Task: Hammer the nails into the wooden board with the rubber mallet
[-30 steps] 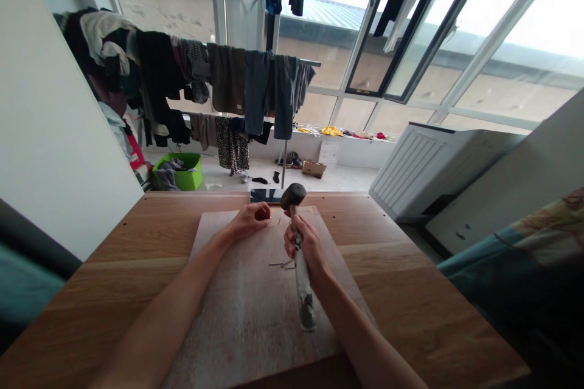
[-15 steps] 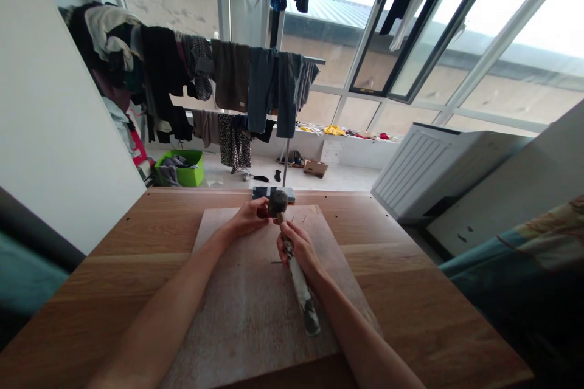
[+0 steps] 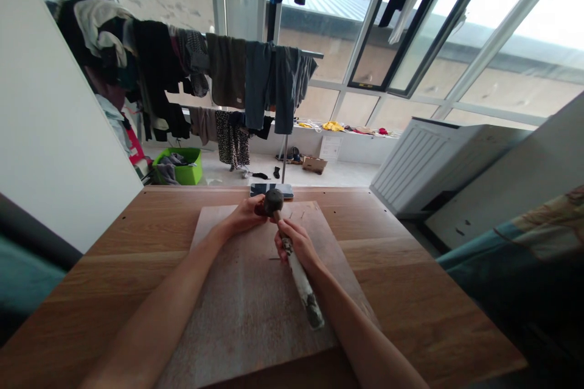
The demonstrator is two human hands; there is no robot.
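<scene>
Black-headed, whitish-handled hammer clasped in your right grip, your left grip unreadable, you were apparently nailing the greyish-brown wooden board, likely needing careful aim next.

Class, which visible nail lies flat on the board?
The nail just left of the right hand; the two nails beyond that hand stand up instead.

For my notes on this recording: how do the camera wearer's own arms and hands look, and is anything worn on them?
The left forearm and right forearm are bare, with no sleeve in view. The left hand and right hand are ungloved. No watch or bracelet shows; rings are too small to tell.
</scene>
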